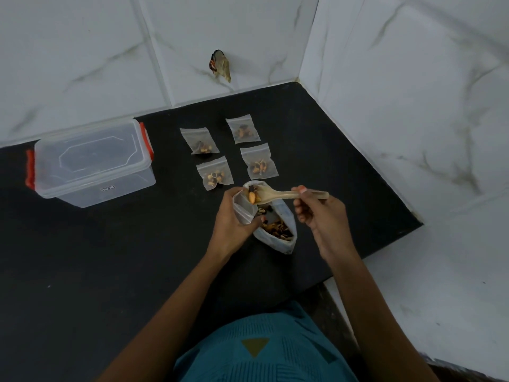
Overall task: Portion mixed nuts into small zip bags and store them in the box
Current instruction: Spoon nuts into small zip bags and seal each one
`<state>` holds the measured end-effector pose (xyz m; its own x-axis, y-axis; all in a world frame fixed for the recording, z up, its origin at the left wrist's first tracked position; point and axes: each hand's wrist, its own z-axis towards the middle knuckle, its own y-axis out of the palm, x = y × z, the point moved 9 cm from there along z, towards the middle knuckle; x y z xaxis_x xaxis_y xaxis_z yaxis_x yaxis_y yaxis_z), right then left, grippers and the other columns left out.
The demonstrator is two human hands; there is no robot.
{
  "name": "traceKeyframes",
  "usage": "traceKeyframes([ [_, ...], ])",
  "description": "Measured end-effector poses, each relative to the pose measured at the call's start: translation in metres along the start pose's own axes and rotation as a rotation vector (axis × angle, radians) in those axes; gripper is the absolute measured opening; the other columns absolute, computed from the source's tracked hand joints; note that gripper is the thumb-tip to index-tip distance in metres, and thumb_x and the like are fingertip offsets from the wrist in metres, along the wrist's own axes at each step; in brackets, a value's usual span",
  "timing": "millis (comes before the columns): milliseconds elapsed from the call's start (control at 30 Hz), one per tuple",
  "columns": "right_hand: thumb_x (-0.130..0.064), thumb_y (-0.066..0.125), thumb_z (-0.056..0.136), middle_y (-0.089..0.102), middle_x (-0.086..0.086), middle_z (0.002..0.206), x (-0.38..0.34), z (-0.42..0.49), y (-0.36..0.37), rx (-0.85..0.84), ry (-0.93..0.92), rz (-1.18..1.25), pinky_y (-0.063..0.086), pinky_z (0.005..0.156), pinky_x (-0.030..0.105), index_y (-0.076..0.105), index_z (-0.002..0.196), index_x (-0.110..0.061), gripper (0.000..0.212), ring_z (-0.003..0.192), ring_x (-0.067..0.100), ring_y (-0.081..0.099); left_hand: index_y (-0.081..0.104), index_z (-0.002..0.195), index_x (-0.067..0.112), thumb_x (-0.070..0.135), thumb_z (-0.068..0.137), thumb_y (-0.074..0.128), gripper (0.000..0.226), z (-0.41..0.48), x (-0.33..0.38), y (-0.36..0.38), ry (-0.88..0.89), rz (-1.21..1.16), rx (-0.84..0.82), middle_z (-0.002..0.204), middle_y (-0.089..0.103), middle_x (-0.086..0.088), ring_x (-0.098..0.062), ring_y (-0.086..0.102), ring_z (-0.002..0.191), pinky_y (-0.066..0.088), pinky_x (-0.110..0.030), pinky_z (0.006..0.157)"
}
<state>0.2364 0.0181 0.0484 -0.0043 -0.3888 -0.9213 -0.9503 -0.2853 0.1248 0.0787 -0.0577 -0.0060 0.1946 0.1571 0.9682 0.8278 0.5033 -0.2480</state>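
My left hand (230,216) grips a small clear zip bag (243,207), held open and upright. My right hand (319,213) pinches the handle of a translucent plastic spoon (278,194). The spoon's bowl carries a few nuts right at the small bag's mouth. Under both hands lies the big open bag of mixed nuts (281,230) on the black counter (110,257). Several filled small zip bags (214,173) lie flat in two rows just beyond. A clear plastic box (93,164) with red clips, lid on, stands at the far left.
White marble-tiled walls (399,92) close the counter at the back and right, forming a corner. A small dark object (220,65) sticks out of the back wall. The counter's front edge drops off at the lower right near my teal shirt.
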Motion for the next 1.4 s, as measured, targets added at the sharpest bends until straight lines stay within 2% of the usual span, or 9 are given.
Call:
traceKeyframes([
  [133,-0.013,0.057,0.089,0.062,-0.002,0.063,-0.009,-0.006,0.012,-0.009,-0.170,-0.249,0.045,0.049,0.012,0.065,0.082,-0.015,0.011,0.052,-0.001,0.056,0.042,0.121,0.020,0.006,0.072,0.075,0.061,0.001,0.007,0.000,0.030,-0.022,0.007,0.110,0.047,0.016,0.021,0.045,0.100,0.038,0.001,0.081],
  [333,-0.008,0.060,0.087,0.059,-0.018,0.071,-0.012,-0.018,0.048,-0.142,-0.455,-0.599,0.046,0.060,0.006,0.067,0.087,-0.013,0.008,0.065,-0.010,0.059,0.045,0.114,0.021,0.014,0.073,0.076,0.052,-0.002,0.021,0.002,0.110,-0.036,0.024,0.108,0.054,0.010,0.006,0.054,0.098,0.045,-0.010,0.080],
  [500,-0.008,0.060,0.087,0.067,0.006,0.094,-0.017,-0.023,0.060,-0.187,-0.660,-0.829,0.044,0.071,0.006,0.066,0.101,-0.002,0.017,0.081,0.001,0.057,0.043,0.112,0.024,0.015,0.078,0.072,0.046,-0.004,0.021,-0.004,0.110,-0.023,0.066,0.104,0.054,0.015,0.011,0.053,0.094,0.044,-0.006,0.077],
  [633,-0.002,0.063,0.083,0.069,0.012,0.090,-0.025,-0.029,0.060,-0.180,-0.782,-0.787,0.044,0.073,0.002,0.067,0.096,0.001,0.014,0.082,-0.003,0.056,0.042,0.115,0.020,0.013,0.078,0.072,0.048,-0.006,0.021,-0.005,0.115,-0.044,0.064,0.107,0.052,0.015,0.009,0.053,0.099,0.044,-0.008,0.080],
  [800,-0.015,0.058,0.082,0.067,0.010,0.085,-0.035,-0.038,0.055,-0.174,-0.902,-0.723,0.043,0.073,0.000,0.067,0.093,0.001,0.021,0.086,-0.004,0.054,0.043,0.115,0.012,0.034,0.071,0.069,0.056,-0.007,0.029,-0.004,0.152,-0.112,0.042,0.110,0.052,0.012,0.004,0.053,0.104,0.042,-0.008,0.084],
  [1067,-0.012,0.056,0.083,0.068,0.010,0.087,-0.032,-0.043,0.055,-0.268,-1.008,-0.721,0.050,0.076,0.018,0.068,0.091,0.001,0.019,0.085,0.009,0.060,0.043,0.117,0.009,0.039,0.067,0.067,0.063,-0.007,0.025,-0.002,0.141,-0.113,0.030,0.112,0.051,0.006,0.005,0.050,0.107,0.039,-0.008,0.089],
  [1233,-0.012,0.055,0.084,0.068,0.011,0.088,-0.026,-0.041,0.055,-0.300,-1.028,-0.750,0.050,0.079,0.018,0.068,0.092,0.002,0.020,0.086,0.008,0.059,0.044,0.116,0.008,0.035,0.066,0.071,0.063,-0.004,0.020,-0.003,0.122,-0.093,0.046,0.109,0.052,0.008,0.004,0.051,0.103,0.040,-0.009,0.087],
  [1300,-0.013,0.056,0.083,0.067,0.005,0.087,-0.028,-0.037,0.048,-0.241,-0.950,-0.672,0.050,0.075,0.013,0.066,0.095,-0.002,0.019,0.085,0.002,0.060,0.043,0.115,0.012,0.020,0.069,0.077,0.058,-0.002,0.017,-0.002,0.103,-0.088,0.039,0.110,0.052,0.009,0.006,0.051,0.103,0.039,-0.007,0.086],
  [1400,-0.011,0.060,0.085,0.062,-0.011,0.077,-0.027,-0.024,0.026,-0.092,-0.646,-0.448,0.047,0.063,0.006,0.064,0.093,-0.013,0.008,0.069,-0.009,0.060,0.041,0.116,0.019,0.004,0.073,0.075,0.057,-0.001,0.011,-0.004,0.079,-0.083,0.043,0.113,0.051,0.009,0.006,0.050,0.106,0.039,-0.006,0.087],
])
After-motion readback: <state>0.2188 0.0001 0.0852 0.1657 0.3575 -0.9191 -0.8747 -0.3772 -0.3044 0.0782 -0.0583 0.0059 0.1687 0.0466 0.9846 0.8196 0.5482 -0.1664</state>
